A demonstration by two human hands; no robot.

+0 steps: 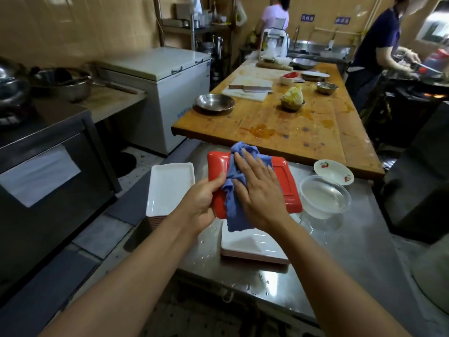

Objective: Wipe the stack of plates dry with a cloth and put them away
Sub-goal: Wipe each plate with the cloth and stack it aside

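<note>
Red plate [286, 188]: held above the steel bench [340, 239], your left hand [202, 203] gripping its near edge. Blue cloth [234, 190]: your right hand [257, 190] presses it flat, fingers straight. White plates [170, 186]: stacked alongside.

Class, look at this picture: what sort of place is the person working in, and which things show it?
Most likely a restaurant kitchen. A long wooden prep table carries a steel cleaver on a white cutting board, a white chest freezer stands nearby, and stacked white rectangular plates are being dried.
</note>
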